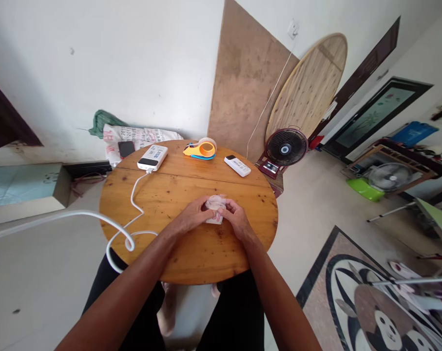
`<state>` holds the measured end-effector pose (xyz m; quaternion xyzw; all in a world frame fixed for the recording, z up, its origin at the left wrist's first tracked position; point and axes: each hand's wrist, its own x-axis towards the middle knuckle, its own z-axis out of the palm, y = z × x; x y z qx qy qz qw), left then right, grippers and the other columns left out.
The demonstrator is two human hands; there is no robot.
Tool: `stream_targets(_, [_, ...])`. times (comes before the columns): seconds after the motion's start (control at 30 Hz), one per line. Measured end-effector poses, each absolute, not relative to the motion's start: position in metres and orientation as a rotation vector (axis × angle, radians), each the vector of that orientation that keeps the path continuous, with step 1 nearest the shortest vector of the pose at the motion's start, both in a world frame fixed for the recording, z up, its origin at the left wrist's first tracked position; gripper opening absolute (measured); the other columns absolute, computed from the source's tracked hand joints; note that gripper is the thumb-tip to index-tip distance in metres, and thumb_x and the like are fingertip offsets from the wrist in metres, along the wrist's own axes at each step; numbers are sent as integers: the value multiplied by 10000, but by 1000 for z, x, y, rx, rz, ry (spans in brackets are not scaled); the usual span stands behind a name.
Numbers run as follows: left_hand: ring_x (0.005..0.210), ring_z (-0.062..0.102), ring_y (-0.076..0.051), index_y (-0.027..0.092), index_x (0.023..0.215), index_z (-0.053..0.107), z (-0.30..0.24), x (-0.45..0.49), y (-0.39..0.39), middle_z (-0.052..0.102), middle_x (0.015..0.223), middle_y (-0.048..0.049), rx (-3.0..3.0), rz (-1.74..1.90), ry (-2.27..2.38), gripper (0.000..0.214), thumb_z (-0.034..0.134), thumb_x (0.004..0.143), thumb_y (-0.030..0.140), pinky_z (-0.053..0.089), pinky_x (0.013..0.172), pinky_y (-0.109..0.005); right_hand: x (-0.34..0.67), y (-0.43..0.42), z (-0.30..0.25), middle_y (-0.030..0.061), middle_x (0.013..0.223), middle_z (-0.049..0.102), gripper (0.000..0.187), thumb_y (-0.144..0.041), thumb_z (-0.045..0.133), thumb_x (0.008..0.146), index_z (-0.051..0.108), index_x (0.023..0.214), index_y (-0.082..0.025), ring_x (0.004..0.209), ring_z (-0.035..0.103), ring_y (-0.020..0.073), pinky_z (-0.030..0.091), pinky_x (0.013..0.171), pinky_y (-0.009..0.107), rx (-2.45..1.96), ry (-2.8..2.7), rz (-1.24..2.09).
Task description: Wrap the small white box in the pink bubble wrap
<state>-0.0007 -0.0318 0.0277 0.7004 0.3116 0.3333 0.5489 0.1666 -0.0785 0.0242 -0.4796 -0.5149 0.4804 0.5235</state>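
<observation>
Left hand (193, 214), right hand (235, 217) pinch small packet (215, 204) between them.

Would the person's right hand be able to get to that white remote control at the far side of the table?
Probably yes. The wood between the right hand and the white remote control lies bare, with nothing in between. But both hands are holding a small pale packet, so the right would have to let go first.

A single head-worn camera looks forward and steeply down onto the round wooden table (191, 253), close enough that both forearms fill the bottom edge. The wall sits at twelve o'clock, the floor fan (285, 147) around one o'clock, and the wide lens bends the room's edges.
</observation>
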Motion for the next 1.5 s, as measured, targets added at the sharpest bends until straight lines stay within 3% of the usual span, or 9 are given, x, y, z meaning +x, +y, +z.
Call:
stream_targets(0.13, [1000,595,-216,148,1232,543,25,-1,-33,651,1122,-74,1529,773,562,544,621,715,296,465,871,-338,166,-79,22,28,953,697,333,-396,703,728,640,978,-186,848,641,184,514,795,305,-1115,-1229,1129])
stream_targets(0.4, [753,612,-164,126,1059,594,20,-2,-34,675,883,-38,1349,694,609,425,668,683,308,464,680,-276,167,-84,19,20,856,689,251,-421,658,766,682,876,-197,787,621,181,509,757,296,-1186,-1296,979])
stream_targets(0.63, [791,607,-166,150,1085,602,23,-3,-34,671,922,-35,1391,678,555,424,643,707,336,467,711,-280,171,-84,14,42,949,686,270,-415,616,805,707,945,-202,859,618,187,500,793,298,-1261,-1424,814])
stream_targets(0.93, [633,560,-119,143,994,595,22,-2,-34,619,739,13,1380,665,659,365,651,674,311,410,573,-221,167,-88,16,48,928,682,252,-400,609,806,669,934,-192,855,621,189,502,807,305,-1249,-1407,803])
stream_targets(1.13, [708,577,-139,154,1012,584,24,-2,-35,629,804,1,1441,663,582,345,622,696,288,440,645,-247,171,-84,16,51,962,669,240,-387,588,822,659,938,-188,895,610,185,486,820,299,-1273,-1384,646])
stream_targets(1.3, [730,583,-142,165,1021,584,25,-2,-36,635,823,6,1456,651,541,327,609,710,260,448,677,-249,171,-78,25,44,948,672,177,-331,562,833,673,817,-194,917,603,186,466,838,296,-1270,-1431,514])
stream_targets(1.5, [826,614,-170,168,1123,583,27,-4,-37,668,943,-25,1450,623,478,408,600,727,263,472,766,-284,170,-77,41,14,824,686,151,-308,575,820,685,819,-204,780,619,175,470,755,277,-1363,-1536,521])
